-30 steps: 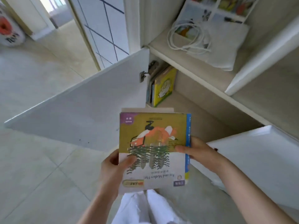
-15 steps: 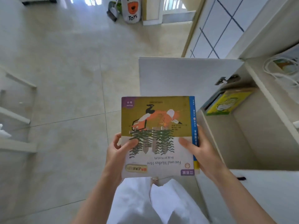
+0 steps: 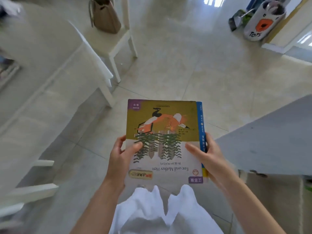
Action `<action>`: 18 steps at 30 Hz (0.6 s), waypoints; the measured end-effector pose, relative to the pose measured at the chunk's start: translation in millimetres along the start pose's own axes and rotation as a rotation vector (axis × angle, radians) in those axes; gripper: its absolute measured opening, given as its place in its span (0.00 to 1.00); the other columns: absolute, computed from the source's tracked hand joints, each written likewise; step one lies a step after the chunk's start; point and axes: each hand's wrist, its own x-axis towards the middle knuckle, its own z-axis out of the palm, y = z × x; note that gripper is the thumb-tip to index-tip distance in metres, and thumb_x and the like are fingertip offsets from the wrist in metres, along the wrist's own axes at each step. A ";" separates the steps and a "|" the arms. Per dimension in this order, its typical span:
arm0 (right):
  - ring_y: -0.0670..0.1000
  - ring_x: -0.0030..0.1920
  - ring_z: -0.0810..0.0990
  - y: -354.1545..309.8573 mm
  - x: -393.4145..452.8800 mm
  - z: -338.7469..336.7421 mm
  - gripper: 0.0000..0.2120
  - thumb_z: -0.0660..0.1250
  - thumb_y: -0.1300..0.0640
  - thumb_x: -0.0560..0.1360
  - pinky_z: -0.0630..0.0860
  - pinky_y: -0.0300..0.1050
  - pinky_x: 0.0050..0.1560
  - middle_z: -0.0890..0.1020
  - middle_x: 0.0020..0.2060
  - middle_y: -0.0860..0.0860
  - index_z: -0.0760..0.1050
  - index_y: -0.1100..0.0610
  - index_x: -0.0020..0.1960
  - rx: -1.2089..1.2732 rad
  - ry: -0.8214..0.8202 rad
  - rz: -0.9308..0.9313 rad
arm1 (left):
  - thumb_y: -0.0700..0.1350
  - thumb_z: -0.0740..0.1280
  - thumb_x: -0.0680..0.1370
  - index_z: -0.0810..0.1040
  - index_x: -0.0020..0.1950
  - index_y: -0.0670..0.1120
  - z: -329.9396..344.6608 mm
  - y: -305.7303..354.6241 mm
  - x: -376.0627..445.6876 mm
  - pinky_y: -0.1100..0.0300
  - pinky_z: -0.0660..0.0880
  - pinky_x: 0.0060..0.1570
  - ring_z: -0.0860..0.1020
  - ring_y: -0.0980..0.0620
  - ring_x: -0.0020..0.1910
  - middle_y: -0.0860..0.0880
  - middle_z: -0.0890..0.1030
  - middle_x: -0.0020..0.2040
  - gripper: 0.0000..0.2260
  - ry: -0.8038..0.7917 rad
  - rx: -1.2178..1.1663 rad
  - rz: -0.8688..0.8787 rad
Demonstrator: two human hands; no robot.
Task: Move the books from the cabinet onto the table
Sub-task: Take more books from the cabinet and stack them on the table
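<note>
I hold a small stack of books (image 3: 163,125) flat in front of me, low in the middle of the view. The top cover is olive and white with an orange fox and the title "Fox and Mother Hen"; a blue spine shows along its right side. My left hand (image 3: 119,159) grips the stack's left edge, thumb on the cover. My right hand (image 3: 209,157) grips the right edge over the blue spine. The white table (image 3: 50,68) stretches along the left, apart from the books. The cabinet's open white door (image 3: 270,137) is at the right; its shelves are out of view.
A white chair (image 3: 118,43) with a brown bag (image 3: 106,17) on its seat stands beyond the table's far end. A white toy bin (image 3: 261,22) marked "Toys" sits at the upper right by a doorway. Pale floor tiles lie between me and the table.
The view has swung left, away from the cabinet shelves and towards the table and chair. The stack stays gripped in both hands the same way.
</note>
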 end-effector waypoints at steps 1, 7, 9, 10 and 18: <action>0.56 0.41 0.86 -6.6 8.8 23.2 0.16 0.71 0.59 0.73 0.83 0.55 0.38 0.86 0.44 0.53 0.71 0.49 0.58 -0.005 -0.025 -0.009 | 0.43 0.72 0.69 0.75 0.59 0.48 -20.3 9.5 7.1 0.42 0.80 0.45 0.83 0.36 0.45 0.40 0.85 0.49 0.19 0.032 -0.030 0.013; 0.53 0.39 0.86 -53.6 63.2 140.0 0.17 0.70 0.60 0.74 0.83 0.50 0.35 0.86 0.42 0.50 0.71 0.49 0.60 -0.063 -0.160 -0.071 | 0.36 0.68 0.75 0.75 0.60 0.45 -105.5 63.1 41.2 0.50 0.80 0.41 0.84 0.41 0.43 0.41 0.85 0.48 0.15 0.208 -0.198 0.108; 0.54 0.39 0.86 -68.6 79.4 167.2 0.17 0.69 0.59 0.75 0.83 0.51 0.35 0.86 0.43 0.51 0.71 0.48 0.61 -0.100 -0.193 -0.086 | 0.36 0.69 0.74 0.76 0.59 0.45 -123.2 77.0 52.4 0.49 0.79 0.42 0.84 0.42 0.43 0.42 0.85 0.48 0.15 0.252 -0.229 0.129; 0.55 0.39 0.86 -76.1 89.1 181.4 0.17 0.69 0.59 0.75 0.83 0.52 0.35 0.86 0.43 0.52 0.71 0.47 0.61 -0.115 -0.211 -0.090 | 0.36 0.70 0.74 0.76 0.59 0.45 -132.6 84.7 59.2 0.48 0.79 0.44 0.84 0.42 0.43 0.41 0.85 0.48 0.15 0.275 -0.245 0.135; 0.55 0.41 0.85 -131.9 175.6 283.8 0.15 0.69 0.59 0.75 0.82 0.54 0.37 0.86 0.45 0.53 0.73 0.47 0.59 -0.217 -0.354 -0.121 | 0.35 0.68 0.75 0.76 0.58 0.46 -192.7 138.9 127.8 0.51 0.79 0.45 0.85 0.43 0.46 0.42 0.85 0.50 0.13 0.405 -0.382 0.176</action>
